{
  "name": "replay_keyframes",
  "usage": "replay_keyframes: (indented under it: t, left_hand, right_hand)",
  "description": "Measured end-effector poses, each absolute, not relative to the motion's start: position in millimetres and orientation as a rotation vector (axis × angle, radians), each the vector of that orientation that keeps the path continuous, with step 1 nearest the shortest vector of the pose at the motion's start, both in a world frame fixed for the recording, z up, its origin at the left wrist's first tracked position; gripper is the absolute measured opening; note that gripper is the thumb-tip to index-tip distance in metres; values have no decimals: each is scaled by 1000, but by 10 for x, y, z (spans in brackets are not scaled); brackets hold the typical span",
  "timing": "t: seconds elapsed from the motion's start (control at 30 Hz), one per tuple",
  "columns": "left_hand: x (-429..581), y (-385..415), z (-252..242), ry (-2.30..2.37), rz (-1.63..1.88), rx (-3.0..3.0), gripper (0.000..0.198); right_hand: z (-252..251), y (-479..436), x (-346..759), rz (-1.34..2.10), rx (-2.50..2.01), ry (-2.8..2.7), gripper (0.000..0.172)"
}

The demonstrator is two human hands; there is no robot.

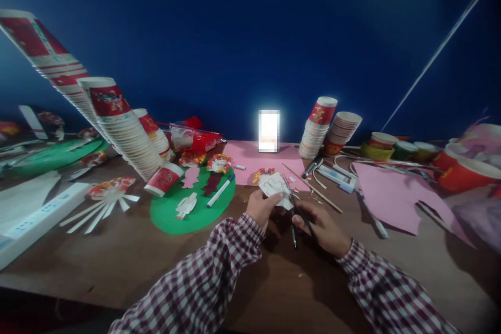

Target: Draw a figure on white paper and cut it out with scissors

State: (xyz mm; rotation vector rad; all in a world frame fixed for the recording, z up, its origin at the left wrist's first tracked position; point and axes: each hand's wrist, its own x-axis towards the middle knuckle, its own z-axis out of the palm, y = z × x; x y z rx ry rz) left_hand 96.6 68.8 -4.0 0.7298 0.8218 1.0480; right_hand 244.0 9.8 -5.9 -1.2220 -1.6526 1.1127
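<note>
My left hand (263,207) grips a white piece of paper (275,186) with dark drawn lines on it, thumb on top. In my right hand (321,227) is a pair of scissors (311,225), their blades up against the paper's right side. Beneath my hands a dark pen (294,237) lies on the table. To the left, a green paper oval (168,219) bears a white paper figure (187,205), a pink cutout (191,177), a dark red cutout (212,185) and a marker (219,191).
Tall stacks of paper cups (117,115) lean at the left; shorter cup stacks (319,128) stand at the back right. A white power strip (39,227) lies far left. Pink paper (391,193) and a wooden stick (324,195) lie to the right. A blurred bright light (269,130) glows at the back.
</note>
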Motion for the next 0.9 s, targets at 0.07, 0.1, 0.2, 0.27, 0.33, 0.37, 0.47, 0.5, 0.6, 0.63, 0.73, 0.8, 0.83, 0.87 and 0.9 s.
replay_keyframes:
  t: [0.07, 0.1, 0.2, 0.27, 0.33, 0.37, 0.47, 0.5, 0.6, 0.63, 0.73, 0.8, 0.83, 0.87, 0.9]
  left_hand:
    - [967, 688, -32, 825, 1044, 734, 32]
    - [967, 688, -28, 826, 1040, 738, 32]
    - [967, 686, -19, 834, 1031, 746, 31]
    - [966, 685, -18, 839, 1027, 744, 31]
    - [964, 685, -23, 841, 1030, 732, 31]
    - [963, 686, -26, 841, 1031, 727, 31]
    - [960, 687, -28, 841, 1027, 721, 30]
    - [959, 687, -25, 840, 1026, 722, 30]
    - [960, 679, -3, 839, 1022, 711, 30]
    - [962, 675, 6, 841, 1022, 703, 30]
    - [968, 663, 25, 857, 1026, 680, 30]
    - [972, 654, 29, 870, 1027, 671, 30]
    - [973, 649, 30, 873, 1025, 670, 30]
    - [973, 644, 33, 873, 1025, 671, 30]
    - [973, 640, 36, 873, 1025, 671, 30]
  right_hand:
    - [-63, 98, 2442, 1114, -1216, -1658, 32]
    - [-64, 98, 2444, 1115, -1213, -1661, 32]
    - [-58, 97, 2443, 1127, -1214, -1655, 31]
    - [-44, 95, 2436, 1123, -1219, -1652, 30]
    - [-22, 94, 2425, 1119, -1220, -1647, 29]
    - [-11, 93, 2420, 1124, -1219, -1642, 28]
    - [4, 92, 2409, 1143, -1221, -1627, 29]
    - [0, 92, 2409, 1143, -1223, -1624, 29]
    - [-26, 91, 2418, 1139, -1219, -1621, 28]
    - [-34, 91, 2421, 1137, -1216, -1621, 29]
    - [-39, 91, 2422, 1129, -1218, -1626, 29]
    - [-29, 93, 2416, 1127, -1215, -1631, 29]
    - [-23, 94, 2414, 1129, -1209, -1631, 29]
    - [-19, 95, 2411, 1131, -1201, -1630, 28]
    - [-17, 96, 2410, 1136, -1195, -1628, 28]
